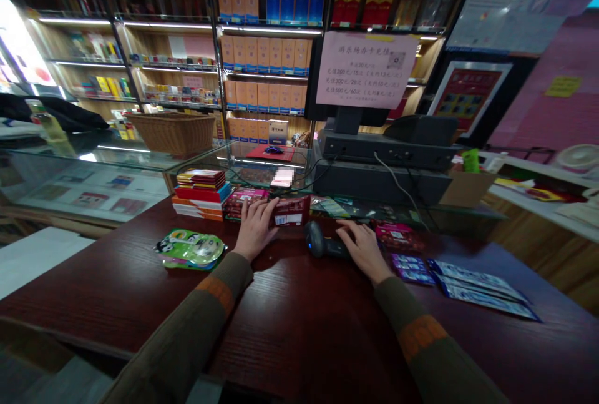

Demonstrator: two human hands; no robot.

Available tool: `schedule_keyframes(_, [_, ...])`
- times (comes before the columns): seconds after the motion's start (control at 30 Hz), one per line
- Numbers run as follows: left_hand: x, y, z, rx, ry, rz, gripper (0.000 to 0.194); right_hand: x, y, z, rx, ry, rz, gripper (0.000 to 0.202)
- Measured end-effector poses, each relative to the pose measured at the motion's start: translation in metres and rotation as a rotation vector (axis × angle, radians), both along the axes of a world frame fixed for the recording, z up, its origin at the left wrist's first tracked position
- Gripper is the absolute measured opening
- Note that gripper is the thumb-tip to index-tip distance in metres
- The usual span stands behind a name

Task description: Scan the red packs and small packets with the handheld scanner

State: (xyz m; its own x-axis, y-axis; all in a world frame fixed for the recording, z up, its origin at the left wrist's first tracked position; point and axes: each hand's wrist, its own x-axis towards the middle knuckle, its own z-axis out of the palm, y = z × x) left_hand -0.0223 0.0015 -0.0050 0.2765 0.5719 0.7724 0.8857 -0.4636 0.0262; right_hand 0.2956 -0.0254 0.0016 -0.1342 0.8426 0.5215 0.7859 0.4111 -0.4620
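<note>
Head view: worktop (285,341) of dark reddish wood grain, with both arms reaching over it from the bottom edge and converging toward the middle.
Left sleeve (219,295): dark olive with an orange band, slanting up and rightward from the bottom left.
Left hand (255,228): palm down, back of the hand upward, fingers stretched forward and slightly parted, the fingertips at the near end of a dark red packet; whether the thumb pinches it, I cannot tell.
Dark red packet (294,211): just right of the left fingers, its white barcode label facing the person.
Right sleeve (418,332): same olive and orange, slanting up and leftward from the bottom right.
Right hand (364,248): back upward, index finger reaching left, the other fingers bent over the scanner's handle; how firmly it holds, I cannot tell.
Scanner (318,241): black, lying between the two hands, head toward the left, a small blue light glowing on it.
Left side: green pack (194,248) lying flat near the left wrist; behind it, a stack of small boxes (200,197).
Right side: pink-and-red packet (397,235) beyond the right hand, purple packets (412,268) just beside the right wrist, then long blue packs (484,288) lying overlapped.
Behind: monitor bearing a pink sheet (367,73), before lit shelves.
</note>
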Motion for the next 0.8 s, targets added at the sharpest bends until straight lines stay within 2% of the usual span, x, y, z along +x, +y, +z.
schedule_keyframes(0.1, [-0.003, -0.001, 0.001, 0.013, -0.005, -0.001, 0.077, -0.004, 0.003, 0.009, -0.027, 0.141, -0.014, 0.032])
schedule_keyframes(0.23, [-0.007, -0.007, 0.007, 0.035, -0.004, 0.002, 0.075, -0.016, 0.008, 0.029, -0.114, 0.304, 0.029, 0.035])
schedule_keyframes(0.33, [-0.009, -0.012, 0.014, 0.048, 0.002, 0.016, 0.074, -0.031, 0.013, 0.048, -0.207, 0.362, 0.046, 0.033])
schedule_keyframes(0.47, [-0.008, -0.018, 0.022, 0.066, 0.028, 0.013, 0.072, -0.056, 0.017, 0.068, -0.385, 0.557, 0.114, 0.025])
schedule_keyframes(0.63, [-0.004, -0.026, 0.031, 0.087, 0.053, -0.006, 0.073, -0.080, 0.009, 0.089, -0.588, 0.709, 0.149, 0.033])
schedule_keyframes(0.8, [-0.004, -0.032, 0.034, 0.097, 0.067, 0.009, 0.071, -0.092, -0.006, 0.105, -0.640, 0.733, 0.108, 0.037])
